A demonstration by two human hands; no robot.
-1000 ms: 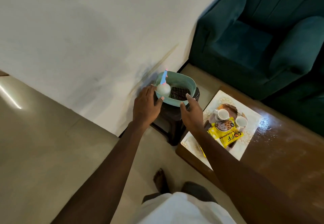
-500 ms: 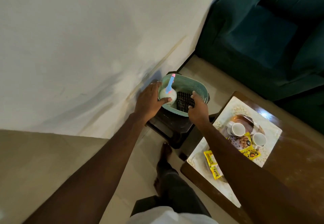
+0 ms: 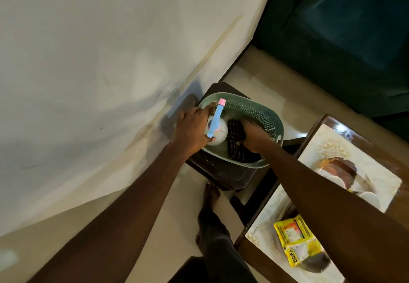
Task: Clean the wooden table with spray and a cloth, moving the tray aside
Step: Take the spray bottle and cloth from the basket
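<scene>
The left hand (image 3: 191,127) is closed around a white spray bottle (image 3: 219,133), which stands upright in a mint-green plastic basket (image 3: 272,123); its blue trigger head with a pink tip points away from the person. The right hand (image 3: 254,137) is inside the same basket, just beside the bottle, and its fingers and thumb curl on a dark cloth (image 3: 235,135) with a dotted texture. The basket stands on a dark stool (image 3: 221,172) next to the white wall (image 3: 88,61).

To the right is the wooden table (image 3: 252,257), near the stool. The patterned tray (image 3: 327,143) lies on it and carries two white cups (image 3: 336,180), partly hidden by the right forearm, and yellow packets (image 3: 296,238). One packet shows the letters "ZOFF"; the smaller print is not readable. Behind the table is a dark green sofa (image 3: 343,39).
</scene>
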